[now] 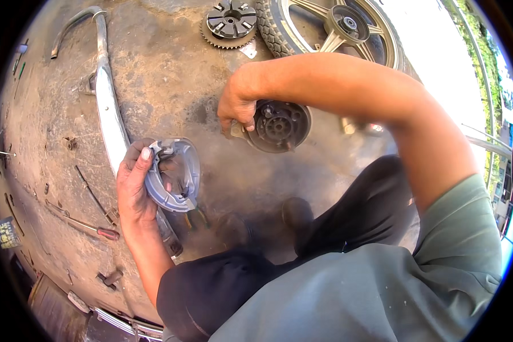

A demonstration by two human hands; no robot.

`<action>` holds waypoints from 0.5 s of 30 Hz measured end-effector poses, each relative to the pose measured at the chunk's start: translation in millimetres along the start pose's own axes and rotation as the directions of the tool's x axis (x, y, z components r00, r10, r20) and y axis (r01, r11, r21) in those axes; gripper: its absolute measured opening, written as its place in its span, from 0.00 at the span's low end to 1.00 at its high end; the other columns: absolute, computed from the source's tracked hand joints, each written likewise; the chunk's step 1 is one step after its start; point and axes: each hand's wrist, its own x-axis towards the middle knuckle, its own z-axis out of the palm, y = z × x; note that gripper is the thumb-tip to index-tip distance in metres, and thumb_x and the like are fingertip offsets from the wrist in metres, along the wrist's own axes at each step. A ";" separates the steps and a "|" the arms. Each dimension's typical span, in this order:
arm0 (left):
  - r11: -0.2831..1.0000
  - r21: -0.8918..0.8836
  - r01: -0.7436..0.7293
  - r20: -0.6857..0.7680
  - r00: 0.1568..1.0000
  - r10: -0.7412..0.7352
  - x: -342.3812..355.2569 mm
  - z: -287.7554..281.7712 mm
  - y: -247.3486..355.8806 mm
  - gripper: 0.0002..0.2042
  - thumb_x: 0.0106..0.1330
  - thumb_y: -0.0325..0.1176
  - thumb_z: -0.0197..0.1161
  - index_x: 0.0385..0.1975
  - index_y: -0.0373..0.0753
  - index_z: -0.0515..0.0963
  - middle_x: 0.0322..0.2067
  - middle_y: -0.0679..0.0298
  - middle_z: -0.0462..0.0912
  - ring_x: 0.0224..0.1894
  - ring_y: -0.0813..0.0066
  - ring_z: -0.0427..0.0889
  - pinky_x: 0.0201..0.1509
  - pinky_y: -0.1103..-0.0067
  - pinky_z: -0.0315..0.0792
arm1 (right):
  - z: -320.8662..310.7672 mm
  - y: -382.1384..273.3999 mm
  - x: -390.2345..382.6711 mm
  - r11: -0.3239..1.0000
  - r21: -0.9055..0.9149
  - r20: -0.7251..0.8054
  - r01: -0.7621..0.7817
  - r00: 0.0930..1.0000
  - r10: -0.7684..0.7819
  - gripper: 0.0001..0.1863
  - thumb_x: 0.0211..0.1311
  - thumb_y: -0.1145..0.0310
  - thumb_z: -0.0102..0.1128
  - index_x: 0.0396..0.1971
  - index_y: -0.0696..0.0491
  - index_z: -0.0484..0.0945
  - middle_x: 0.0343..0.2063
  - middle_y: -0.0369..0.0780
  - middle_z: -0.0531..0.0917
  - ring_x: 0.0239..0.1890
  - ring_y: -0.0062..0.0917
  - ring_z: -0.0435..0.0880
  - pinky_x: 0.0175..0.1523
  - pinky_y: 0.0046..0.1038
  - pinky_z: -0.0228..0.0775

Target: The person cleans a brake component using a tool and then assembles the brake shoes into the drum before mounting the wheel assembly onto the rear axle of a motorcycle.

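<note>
My left hand (pixel 133 185) is closed around a pair of grey, curved brake shoes (pixel 193 171), which form a ring, with the thumb over the near-left rim. Inside the ring, small dark parts are hard to make out. My right hand (pixel 237 106) reaches across to a round, dark brake plate (pixel 288 128) lying on the ground. Its fingers are curled at the plate's left edge, by a small protruding arm, and partly cover it.
A spoked wheel with a tyre (pixel 272 34) lies at the top, beside a sprocket hub (pixel 231 23). A long exhaust pipe (pixel 108 100) runs along the left. Further left are a red-handled screwdriver (pixel 106 233), a metal rod (pixel 92 191) and a hammer (pixel 112 279).
</note>
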 end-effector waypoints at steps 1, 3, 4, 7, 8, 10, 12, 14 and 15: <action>0.999 -0.022 0.028 0.026 0.999 -0.027 3.1 -0.3 -8.2 0.21 0.71 0.38 0.69 0.55 0.29 0.74 0.39 0.51 0.86 0.31 0.68 0.89 0.18 0.80 0.78 | 13.9 5.8 10.5 0.998 0.064 -0.041 0.012 0.999 -0.010 0.40 0.60 0.65 0.72 0.74 0.38 0.67 0.64 0.44 0.79 0.66 0.42 0.77 0.67 0.45 0.70; 0.998 -0.021 0.051 0.002 0.999 -0.051 -1.3 -14.6 -16.4 0.22 0.71 0.39 0.69 0.55 0.28 0.73 0.38 0.50 0.86 0.31 0.68 0.89 0.18 0.80 0.78 | 19.0 8.1 35.6 0.983 0.135 -0.139 0.127 0.984 -0.108 0.40 0.61 0.67 0.72 0.73 0.39 0.68 0.64 0.45 0.79 0.65 0.42 0.77 0.68 0.43 0.68; 0.998 -0.013 0.069 0.000 0.998 -0.069 -2.6 -23.4 -22.1 0.22 0.71 0.39 0.69 0.55 0.28 0.73 0.39 0.50 0.86 0.31 0.68 0.89 0.18 0.80 0.78 | 25.5 16.5 50.9 0.966 0.204 -0.160 0.159 0.979 -0.128 0.40 0.60 0.67 0.72 0.73 0.39 0.68 0.64 0.45 0.80 0.65 0.42 0.77 0.68 0.42 0.69; 0.995 -0.024 0.096 -0.044 0.994 -0.097 -14.4 -44.7 -28.0 0.20 0.70 0.38 0.70 0.52 0.30 0.74 0.38 0.52 0.87 0.30 0.70 0.89 0.19 0.81 0.78 | 29.3 24.6 77.9 0.915 0.312 -0.265 0.257 0.948 -0.176 0.40 0.58 0.70 0.73 0.72 0.41 0.70 0.62 0.46 0.81 0.63 0.43 0.79 0.66 0.40 0.70; 0.994 -0.053 0.100 -0.080 0.991 -0.104 -21.4 -48.1 -29.2 0.18 0.69 0.37 0.71 0.49 0.32 0.75 0.38 0.53 0.87 0.29 0.71 0.88 0.19 0.81 0.78 | 23.8 17.8 80.0 0.932 0.264 -0.282 0.247 0.944 -0.170 0.39 0.58 0.70 0.73 0.72 0.42 0.70 0.61 0.46 0.82 0.63 0.43 0.80 0.66 0.40 0.70; 0.991 -0.075 0.113 -0.085 0.989 -0.119 -25.1 -61.3 -36.7 0.18 0.69 0.37 0.71 0.49 0.32 0.75 0.38 0.53 0.87 0.29 0.70 0.89 0.19 0.81 0.78 | 17.8 8.6 80.2 0.962 0.180 -0.324 0.206 0.936 -0.140 0.39 0.58 0.69 0.74 0.71 0.42 0.71 0.60 0.46 0.83 0.62 0.42 0.80 0.65 0.40 0.71; 0.988 -0.053 0.147 -0.098 0.984 -0.152 -27.9 -58.2 -46.2 0.19 0.71 0.39 0.69 0.50 0.31 0.76 0.38 0.53 0.87 0.29 0.70 0.88 0.19 0.82 0.77 | 22.5 5.7 76.5 0.962 0.208 -0.350 0.176 0.932 -0.094 0.38 0.58 0.69 0.74 0.70 0.43 0.72 0.59 0.46 0.83 0.61 0.42 0.81 0.65 0.41 0.71; 0.985 -0.053 0.164 -0.078 0.983 -0.168 -23.3 -54.4 -57.0 0.19 0.70 0.40 0.70 0.49 0.30 0.76 0.38 0.53 0.87 0.29 0.70 0.88 0.19 0.81 0.77 | 29.3 6.1 74.5 0.958 0.229 -0.382 0.174 0.921 -0.076 0.37 0.58 0.69 0.74 0.69 0.44 0.73 0.57 0.47 0.84 0.60 0.42 0.81 0.64 0.41 0.72; 0.984 -0.058 0.167 -0.051 0.984 -0.170 -19.0 -54.2 -62.6 0.19 0.69 0.39 0.71 0.49 0.31 0.76 0.38 0.53 0.87 0.29 0.70 0.88 0.19 0.80 0.78 | 32.3 5.7 74.3 0.952 0.239 -0.406 0.191 0.910 -0.081 0.36 0.58 0.69 0.74 0.69 0.44 0.73 0.57 0.47 0.84 0.60 0.42 0.82 0.63 0.41 0.72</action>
